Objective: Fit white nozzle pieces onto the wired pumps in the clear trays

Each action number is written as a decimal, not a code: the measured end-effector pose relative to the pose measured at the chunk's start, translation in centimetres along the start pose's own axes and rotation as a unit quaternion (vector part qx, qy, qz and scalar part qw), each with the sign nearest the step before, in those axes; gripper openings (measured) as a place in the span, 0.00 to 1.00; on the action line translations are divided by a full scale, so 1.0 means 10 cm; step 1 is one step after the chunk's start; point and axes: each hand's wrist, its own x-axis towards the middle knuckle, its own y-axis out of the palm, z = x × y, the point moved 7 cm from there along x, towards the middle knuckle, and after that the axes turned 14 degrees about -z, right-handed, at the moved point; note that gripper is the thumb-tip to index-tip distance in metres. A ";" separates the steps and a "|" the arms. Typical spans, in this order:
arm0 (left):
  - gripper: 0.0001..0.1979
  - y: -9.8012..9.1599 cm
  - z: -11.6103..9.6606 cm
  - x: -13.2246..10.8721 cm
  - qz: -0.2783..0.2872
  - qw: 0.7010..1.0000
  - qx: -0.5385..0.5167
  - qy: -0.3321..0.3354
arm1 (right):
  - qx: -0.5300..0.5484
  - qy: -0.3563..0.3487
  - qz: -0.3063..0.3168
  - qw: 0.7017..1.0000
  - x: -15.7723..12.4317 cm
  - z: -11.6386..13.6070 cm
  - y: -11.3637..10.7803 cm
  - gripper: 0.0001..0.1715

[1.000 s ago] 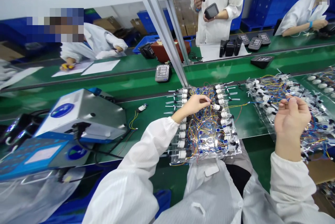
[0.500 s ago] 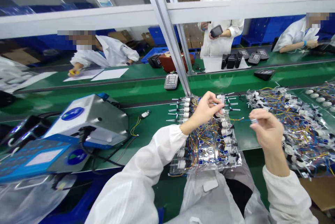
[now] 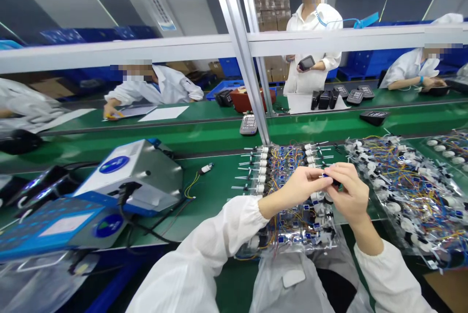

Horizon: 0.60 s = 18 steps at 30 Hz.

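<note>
The left hand (image 3: 309, 184) and the right hand (image 3: 347, 191) meet above the right side of a plastic-wrapped array of wired parts (image 3: 292, 218). Their fingers close together on one small part (image 3: 325, 175), of which a blue bit and a dark bit show. The left fingers and thumb are pinched with almost no gap; the right fingers curl around the dark side. Skin covers most of it, so I cannot tell its long axis or which way it points.

Beneath, white cylinders (image 3: 262, 171) in the left column lie crosswise, their pale ties pointing left; ties in the right column point right. A second array (image 3: 405, 186) lies to the right, slanting away. On the green bench (image 3: 215, 186), a loose white cylinder (image 3: 205, 168) points up and to the right, its yellow wires (image 3: 190, 184) trailing downward, beside a grey instrument box (image 3: 161, 181).
</note>
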 end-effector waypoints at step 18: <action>0.24 -0.07 -0.12 -0.10 0.053 0.994 -0.015 -0.097 | 0.270 0.319 0.168 0.893 -0.14 -0.21 0.08 0.10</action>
